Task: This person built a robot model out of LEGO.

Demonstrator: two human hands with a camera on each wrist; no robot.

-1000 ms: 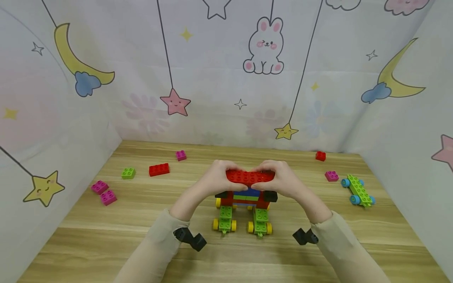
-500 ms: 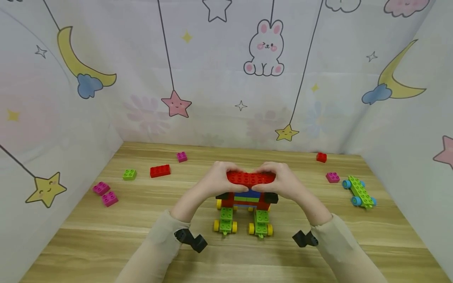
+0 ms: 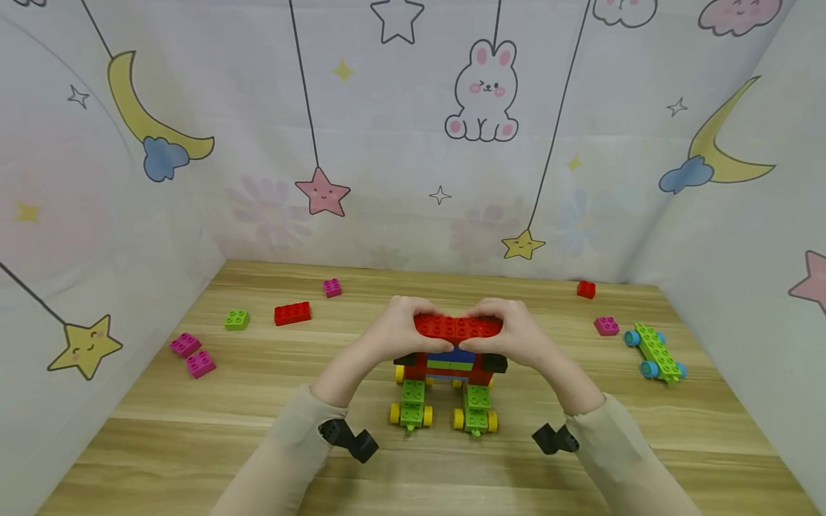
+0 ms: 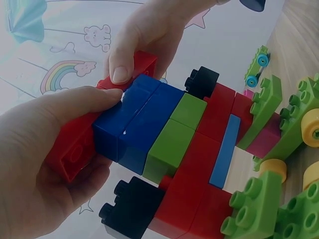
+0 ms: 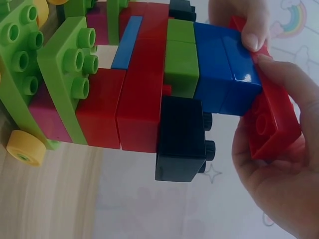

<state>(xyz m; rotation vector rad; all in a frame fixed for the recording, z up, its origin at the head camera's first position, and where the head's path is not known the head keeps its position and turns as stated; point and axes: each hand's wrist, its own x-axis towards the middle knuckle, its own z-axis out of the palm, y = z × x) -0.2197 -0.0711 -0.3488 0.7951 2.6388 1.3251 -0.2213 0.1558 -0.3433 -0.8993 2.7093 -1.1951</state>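
The figure [image 3: 449, 373] stands upright on the bench [image 3: 503, 480], with the person's two hands on its top. The left hand [image 3: 405, 331] grips the left top brick [image 3: 435, 327], a red one, thumb along the front and fingers curled behind. The right hand [image 3: 516, 331] grips the right top brick [image 3: 477, 327], also red, in the same way. The thumb tips are near each other at the middle. The two top bricks lie end to end and overhang the blue bricks [image 4: 142, 107] on either side; the wrist views show part of their hollow undersides.

Under the blue comes a green row [image 4: 174, 134], then red bricks [image 4: 184, 184], with a black brick [image 4: 134, 206] at each side, studs up. A light blue bar [image 4: 226, 152] spans the red bricks lower down. The legs end in green bases [image 3: 476, 417] with yellow wheels [image 3: 459, 418].

To the left lie two pink bricks [image 3: 201, 364] close together, a green brick [image 3: 236, 319], a long red brick [image 3: 292, 313] and, farther back, a lone pink brick [image 3: 332, 288]. To the right are a small red brick [image 3: 586, 289], another pink brick [image 3: 606, 326] and, just beside that, a green car [image 3: 655, 352] on blue wheels [image 3: 649, 369]. A cloth [image 3: 400, 129] with a printed rabbit [image 3: 485, 100] hangs behind
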